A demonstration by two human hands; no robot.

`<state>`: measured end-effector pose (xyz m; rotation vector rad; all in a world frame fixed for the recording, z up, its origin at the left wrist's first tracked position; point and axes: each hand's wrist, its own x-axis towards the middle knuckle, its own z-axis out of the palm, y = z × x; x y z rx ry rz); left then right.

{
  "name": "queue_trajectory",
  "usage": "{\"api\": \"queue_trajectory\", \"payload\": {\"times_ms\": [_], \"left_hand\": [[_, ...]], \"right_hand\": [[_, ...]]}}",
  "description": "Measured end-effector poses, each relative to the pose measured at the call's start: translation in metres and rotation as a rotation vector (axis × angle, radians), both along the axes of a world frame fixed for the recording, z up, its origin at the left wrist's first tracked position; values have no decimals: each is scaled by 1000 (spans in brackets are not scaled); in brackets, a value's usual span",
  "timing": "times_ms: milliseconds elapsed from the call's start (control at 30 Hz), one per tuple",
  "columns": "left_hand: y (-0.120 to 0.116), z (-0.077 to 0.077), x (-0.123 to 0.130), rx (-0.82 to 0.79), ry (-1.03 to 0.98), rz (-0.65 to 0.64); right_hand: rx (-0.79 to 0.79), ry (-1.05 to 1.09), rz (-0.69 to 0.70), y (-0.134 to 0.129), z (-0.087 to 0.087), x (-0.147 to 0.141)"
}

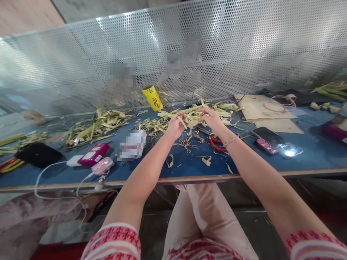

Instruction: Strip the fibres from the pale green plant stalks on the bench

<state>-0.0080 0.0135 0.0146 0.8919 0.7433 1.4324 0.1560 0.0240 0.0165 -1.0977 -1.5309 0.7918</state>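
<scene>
My left hand (176,126) pinches a narrow pale strip of corn husk (182,122) over the blue table. Just to its right, my right hand (211,118) has its fingers closed on pale green husk between the two hands. Under and behind both hands spreads a heap of corn husks (225,106), some long and leafy, others torn small. Below the right wrist lies a red-handled pair of scissors (217,143), partly covered by the forearm. Dry brown shreds (187,143) and curled husk scraps (206,161) are scattered nearer the table edge.
A yellow tube (152,98) stands tilted before the perforated metal screen (173,43). Another husk pile (94,128) lies left, beside a white packet (132,145) and purple power bank (94,153) with cables. To the right are a phone (268,139) and brown paper sheets (265,108).
</scene>
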Motion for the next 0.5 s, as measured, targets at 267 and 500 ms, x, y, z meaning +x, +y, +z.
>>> {"api": "queue_trajectory", "payload": {"times_ms": [267,500], "left_hand": [[3,4,-4,-41,-98,-7],[-1,1,-1,21,-12,-79]], "right_hand": [[111,-467,-5,-5,0,2],[181,-548,4,-1,-8,2]]}}
